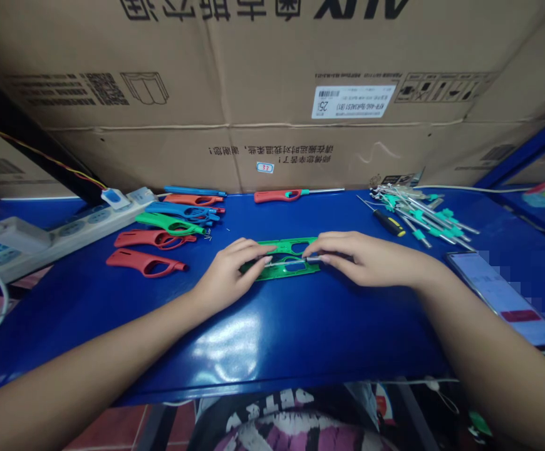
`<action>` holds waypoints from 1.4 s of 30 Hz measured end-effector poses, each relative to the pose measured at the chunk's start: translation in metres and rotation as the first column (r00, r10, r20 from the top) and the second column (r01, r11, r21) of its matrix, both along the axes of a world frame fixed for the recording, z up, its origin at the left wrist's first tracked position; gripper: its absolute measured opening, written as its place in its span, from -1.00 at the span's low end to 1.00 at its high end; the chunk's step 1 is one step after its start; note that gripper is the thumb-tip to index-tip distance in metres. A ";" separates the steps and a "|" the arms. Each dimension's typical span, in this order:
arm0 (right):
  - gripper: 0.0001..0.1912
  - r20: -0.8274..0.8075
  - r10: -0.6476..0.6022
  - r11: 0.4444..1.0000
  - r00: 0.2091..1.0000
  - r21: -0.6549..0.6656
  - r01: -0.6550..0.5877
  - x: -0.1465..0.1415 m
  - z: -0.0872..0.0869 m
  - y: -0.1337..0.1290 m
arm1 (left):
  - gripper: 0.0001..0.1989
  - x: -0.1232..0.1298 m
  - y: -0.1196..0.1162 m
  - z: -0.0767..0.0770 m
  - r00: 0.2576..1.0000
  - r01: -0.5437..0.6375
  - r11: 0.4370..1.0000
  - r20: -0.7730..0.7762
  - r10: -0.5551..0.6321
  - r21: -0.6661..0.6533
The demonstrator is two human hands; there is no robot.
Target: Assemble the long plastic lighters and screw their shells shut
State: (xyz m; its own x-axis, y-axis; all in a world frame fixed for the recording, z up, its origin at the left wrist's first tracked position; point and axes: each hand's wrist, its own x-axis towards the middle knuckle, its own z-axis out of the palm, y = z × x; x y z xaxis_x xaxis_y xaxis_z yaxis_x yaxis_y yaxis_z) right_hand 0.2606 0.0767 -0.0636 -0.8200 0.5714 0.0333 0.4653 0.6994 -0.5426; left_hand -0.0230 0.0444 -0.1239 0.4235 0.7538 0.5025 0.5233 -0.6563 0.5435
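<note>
Two green lighter shell halves (282, 273) lie one behind the other on the blue table in front of me. Above them, a thin metal tube (311, 259) with a pale, slim end runs between my fingertips. My left hand (235, 266) pinches its left end between thumb and index finger, over the left part of the shells. From the other side, my right hand (364, 258) grips the tube's right end with thumb and fingers. The fingers hide parts of the tube and of both shells.
Red, green and blue lighter shells (148, 262) lie at left beside a power strip (98, 219). A red lighter (279, 196) rests at the back. At right are several metal tubes with teal parts (423, 213), a screwdriver (389, 222) and a phone (502, 297). A cardboard box (272, 131) stands behind.
</note>
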 end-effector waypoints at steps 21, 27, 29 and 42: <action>-0.74 -0.142 0.049 0.994 0.989 -0.094 -0.063 -0.023 -0.005 -0.016 | -0.66 0.005 -0.025 0.021 0.998 -0.048 0.978 0.056 0.037 0.201; -0.76 -0.242 0.037 0.985 0.970 -0.154 -0.076 -0.033 -0.009 -0.025 | -0.68 0.008 -0.030 0.021 1.000 0.030 0.934 -0.015 -0.026 0.355; -0.75 -0.255 0.001 0.984 0.967 -0.173 -0.047 -0.034 -0.011 -0.026 | -0.71 0.008 -0.030 0.021 1.000 0.015 0.934 -0.005 -0.014 0.358; -0.76 -0.278 0.028 0.962 0.960 -0.253 -0.102 -0.037 -0.009 -0.030 | -0.86 0.008 -0.030 0.026 1.000 0.026 0.947 0.009 -0.030 0.322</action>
State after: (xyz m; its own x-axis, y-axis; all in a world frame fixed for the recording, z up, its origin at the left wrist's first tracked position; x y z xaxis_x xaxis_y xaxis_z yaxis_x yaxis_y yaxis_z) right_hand 0.2235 0.0467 -0.0724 -0.8367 0.5355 0.1148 0.2340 0.5391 -0.8091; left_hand -0.0146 0.0139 -0.0980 0.4338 0.5393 0.7218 0.4963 -0.8116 0.3081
